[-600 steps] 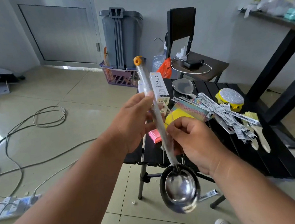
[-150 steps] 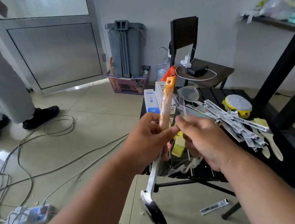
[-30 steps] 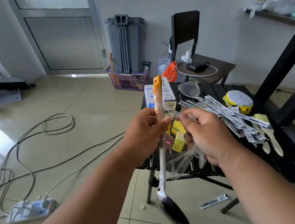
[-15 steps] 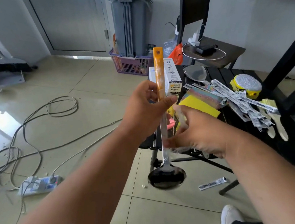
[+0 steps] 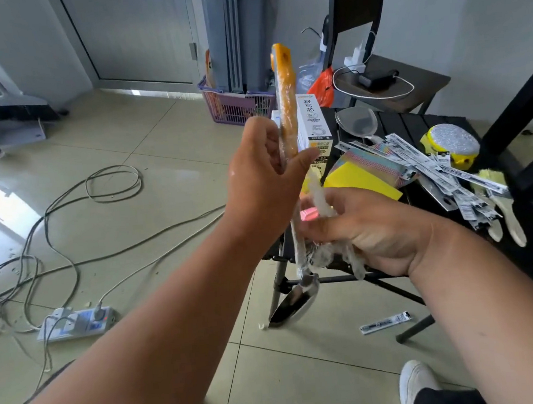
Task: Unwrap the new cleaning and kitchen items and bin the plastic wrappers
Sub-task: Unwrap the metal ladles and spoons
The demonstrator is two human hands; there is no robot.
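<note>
I hold a steel ladle (image 5: pixel 286 104) upright, its orange handle up and its bowl hanging low near the floor. My left hand (image 5: pixel 263 183) pinches the handle between thumb and fingers at mid-length. Clear plastic wrap (image 5: pixel 317 197) still clings to the shaft below that. My right hand (image 5: pixel 363 229) grips a bunched strip of this wrap just right of the shaft, with more crumpled film hanging under the palm.
A low black table (image 5: pixel 412 126) on the right carries a box, a steel spatula, yellow cloths, printed wrappers, a scourer and brushes. A grey bin (image 5: pixel 239 31) stands behind a purple basket. Cables and a power strip (image 5: pixel 77 323) lie on the floor. One wrapper (image 5: pixel 384 322) lies under the table.
The ladle's bowl has turned edge-on. My right hand has drawn the wrap a little down and right of the shaft. The camera has tilted slightly lower.
</note>
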